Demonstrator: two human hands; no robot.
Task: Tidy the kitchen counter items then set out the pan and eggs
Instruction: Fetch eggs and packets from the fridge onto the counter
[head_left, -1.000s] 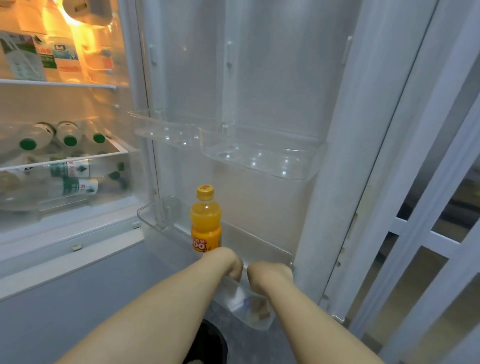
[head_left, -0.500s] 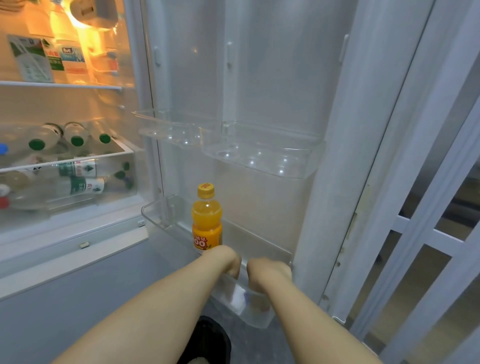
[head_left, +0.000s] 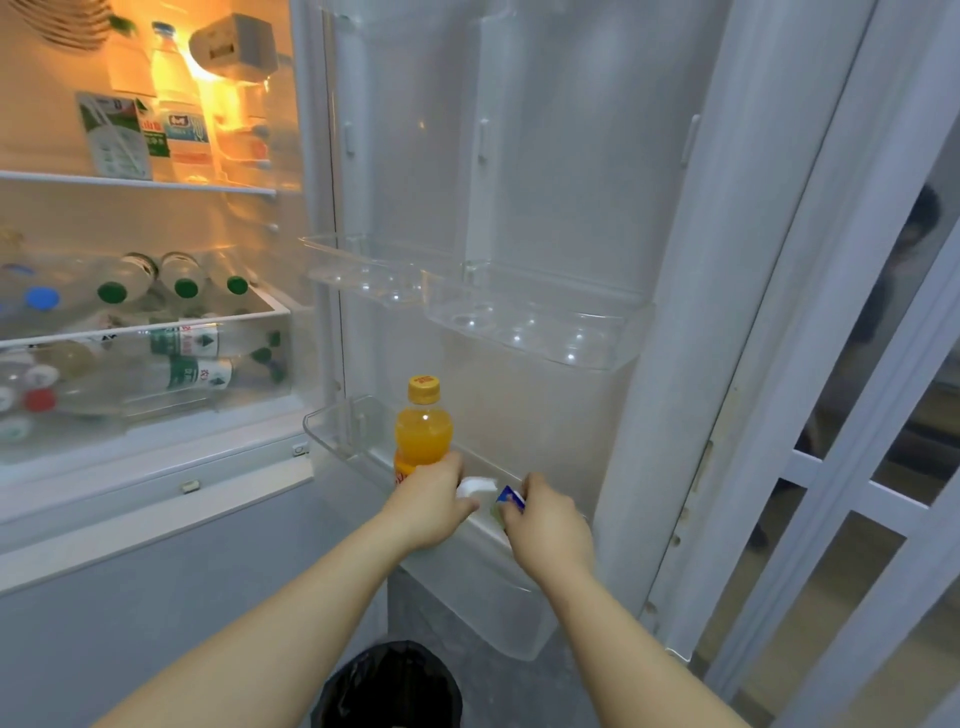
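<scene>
The fridge stands open, and both my hands are over the lowest clear door bin (head_left: 343, 436). My left hand (head_left: 431, 506) grips a small white object (head_left: 475, 486) at its fingertips, just in front of an upright orange juice bottle (head_left: 422, 431) with a yellow cap. To the right, my right hand (head_left: 545, 525) pinches a small blue-and-white item (head_left: 511, 498) above the bin's rim. Most of both small items is hidden by my fingers. No pan or eggs are in view.
Two clear egg-tray shelves (head_left: 524, 332) hang higher on the door. Several water bottles (head_left: 182, 283) lie on the fridge shelves at left, with cartons (head_left: 114, 135) above. A black-lined bin (head_left: 389, 686) stands on the floor below. A white folding door (head_left: 857, 467) is at right.
Both hands have come up out of the lower door bin, and the white object and the blue-and-white item now show at my fingertips. The view shifted slightly right.
</scene>
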